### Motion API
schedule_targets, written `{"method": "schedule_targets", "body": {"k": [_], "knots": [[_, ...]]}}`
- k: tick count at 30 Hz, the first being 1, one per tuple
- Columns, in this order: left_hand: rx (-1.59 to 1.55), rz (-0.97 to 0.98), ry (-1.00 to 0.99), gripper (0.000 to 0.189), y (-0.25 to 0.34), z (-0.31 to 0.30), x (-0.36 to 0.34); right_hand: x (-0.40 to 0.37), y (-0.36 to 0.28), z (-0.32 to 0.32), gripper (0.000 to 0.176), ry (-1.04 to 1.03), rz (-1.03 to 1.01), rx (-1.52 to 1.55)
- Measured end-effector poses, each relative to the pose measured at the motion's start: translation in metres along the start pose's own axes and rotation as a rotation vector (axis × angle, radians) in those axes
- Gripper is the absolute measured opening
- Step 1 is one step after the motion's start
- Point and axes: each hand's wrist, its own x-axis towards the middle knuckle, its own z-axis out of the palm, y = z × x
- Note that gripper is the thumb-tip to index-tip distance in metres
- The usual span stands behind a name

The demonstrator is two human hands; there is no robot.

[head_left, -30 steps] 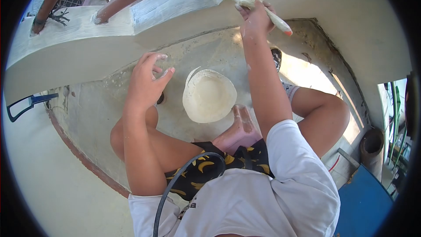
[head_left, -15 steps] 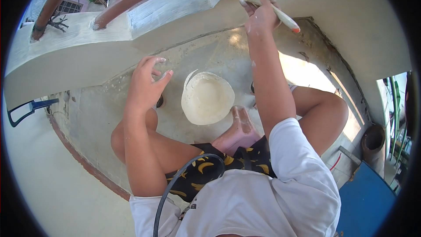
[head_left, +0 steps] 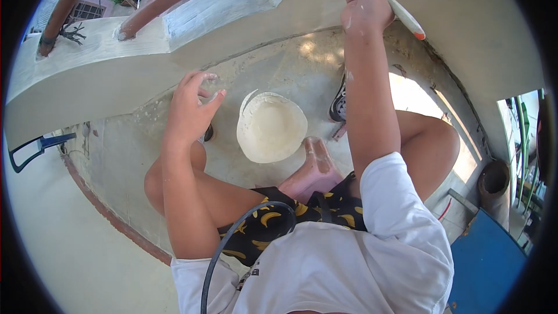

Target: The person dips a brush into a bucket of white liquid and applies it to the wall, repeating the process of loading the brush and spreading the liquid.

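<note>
My right hand (head_left: 369, 10) is raised to the pale wall at the top, its fingers wrapped round a paintbrush (head_left: 406, 16) with a whitish, paint-smeared handle and an orange end. The brush's far end reaches the wall near the top edge, where the bristles are hard to make out. Over the floor at left, my left hand (head_left: 195, 102) holds nothing; its fingers are curved and apart, with white smears on the tips. Between my knees stands a white bucket (head_left: 249, 146) with a ragged rim and cream-white paint (head_left: 273, 125) inside.
I sit on a pink plastic stool (head_left: 311, 180). A low wall with a whitish ledge (head_left: 218, 18) and reddish-brown rails (head_left: 168, 6) curves ahead. A blue-handled object (head_left: 40, 145) is at far left; a pipe (head_left: 494, 180) and a blue panel (head_left: 488, 264) are at right.
My right hand has moved right and slightly up along the wall with the paintbrush. My left hand has barely moved. More of the shoe by my right arm shows.
</note>
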Motion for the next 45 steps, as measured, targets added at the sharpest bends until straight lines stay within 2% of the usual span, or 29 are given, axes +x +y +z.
{"method": "schedule_targets", "body": {"k": [1, 3, 6, 12, 16, 19, 25, 29, 31, 32, 33, 35, 38, 43, 45], "knots": [[0.006, 0.014, 0.007, 0.035, -0.002, -0.002, 0.000, 0.004, -0.011, 0.000, 0.023, 0.002, 0.004, -0.009], [0.007, 0.023, 0.017, 0.035, -0.005, -0.003, 0.001, 0.011, -0.030, -0.005, 0.029, -0.156, -0.140, 0.117], [0.013, 0.028, 0.035, 0.035, -0.006, -0.004, 0.000, 0.008, -0.023, -0.036, 0.030, -0.170, -0.157, 0.082], [0.022, 0.016, 0.011, 0.034, -0.005, -0.001, -0.002, 0.011, 0.071, -0.154, 0.032, 0.145, 0.081, -0.266], [0.040, -0.006, -0.012, 0.034, -0.010, 0.001, -0.003, 0.028, 0.132, -0.213, 0.033, 0.128, 0.112, -0.425], [0.057, -0.033, -0.034, 0.033, -0.011, 0.004, -0.003, 0.039, 0.163, -0.219, 0.031, 0.137, 0.174, -0.452], [0.083, -0.064, -0.060, 0.032, -0.005, 0.009, 0.006, 0.064, 0.194, -0.214, 0.026, 0.232, 0.069, -0.536], [0.102, -0.051, -0.089, 0.032, 0.001, 0.012, 0.012, 0.080, 0.205, -0.200, 0.025, 0.241, 0.016, -0.487], [0.089, -0.051, -0.084, 0.032, 0.002, 0.014, 0.015, 0.094, 0.210, -0.186, 0.023, 0.170, -0.100, -0.565], [0.076, -0.058, -0.079, 0.032, 0.002, 0.015, 0.015, 0.104, 0.206, -0.181, 0.025, 0.170, -0.186, -0.716], [0.074, -0.072, -0.086, 0.032, 0.003, 0.015, 0.014, 0.101, 0.199, -0.188, 0.025, 0.169, -0.175, -0.728], [0.087, -0.087, -0.076, 0.032, 0.007, 0.013, 0.017, 0.075, 0.140, -0.162, 0.028, 0.133, -0.038, -0.215], [0.096, -0.043, -0.074, 0.032, 0.005, 0.014, 0.018, 0.056, 0.111, -0.172, 0.031, 0.089, -0.061, -0.208], [0.099, -0.076, -0.081, 0.032, 0.002, 0.016, 0.016, 0.064, 0.172, -0.216, 0.027, 0.208, 0.034, -0.412], [0.107, -0.083, -0.094, 0.032, 0.002, 0.016, 0.015, 0.067, 0.188, -0.221, 0.025, 0.111, 0.049, -0.448]]}}
